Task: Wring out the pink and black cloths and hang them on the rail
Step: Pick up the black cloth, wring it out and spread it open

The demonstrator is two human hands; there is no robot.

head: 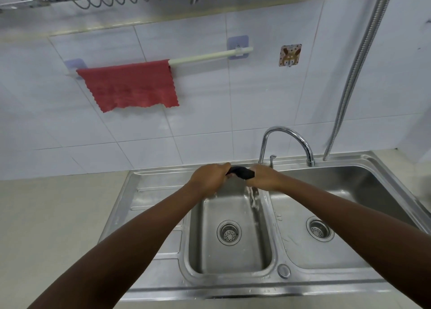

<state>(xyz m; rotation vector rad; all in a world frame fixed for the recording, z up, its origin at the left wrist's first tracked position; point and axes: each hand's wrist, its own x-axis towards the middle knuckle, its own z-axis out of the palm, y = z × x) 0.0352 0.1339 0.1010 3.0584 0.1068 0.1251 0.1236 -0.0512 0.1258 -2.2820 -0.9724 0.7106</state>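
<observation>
Hands are working over the sink (163, 283) as we are wringing the black cloth (241, 171): our left hand (210, 177) and right hand (264, 177) are each clenched on one end, the twisted roll lying crosswise between them above the sink's smaller basin, water trickling down. Up and left of the sink, the pink cloth (128, 87) is already hanging on the rail (210, 56), whose bare stretch, we judge, is awaiting the black one.

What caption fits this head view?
Both hands wring a black cloth over the steel sink; pink cloth hangs.
</observation>
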